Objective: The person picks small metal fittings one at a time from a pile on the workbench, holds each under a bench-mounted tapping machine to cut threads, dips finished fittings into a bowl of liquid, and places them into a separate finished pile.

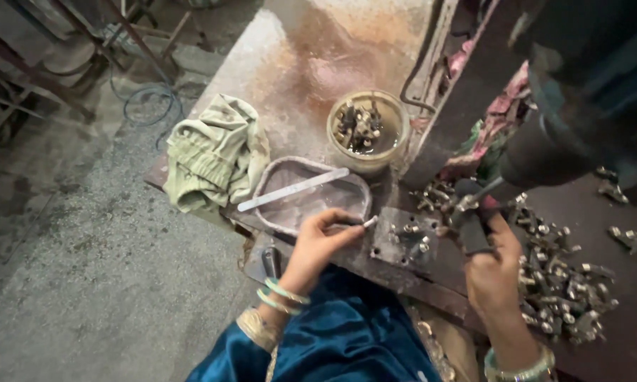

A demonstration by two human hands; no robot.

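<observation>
A worn, rust-stained metal workbench [318, 49] carries everything here. On its left edge lies a crumpled pale green cloth [216, 152]. Just beside it sits an oval metal tray [272, 177] with a flat pale strip [293, 189] resting across it. Behind the tray stands a round tub [368, 131] holding small metal parts in dark liquid, perhaps oil. Near the front edge lies a square steel plate [407, 237], and to its right a heap of small metal fittings [562, 283] spreads over the darker surface.

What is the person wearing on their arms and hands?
Both hands are bare, with no gloves. The left hand has pale green bangles at the wrist and a blue sleeve with a gold cuff. The right hand has a pale, shiny bangle at the wrist.
</observation>
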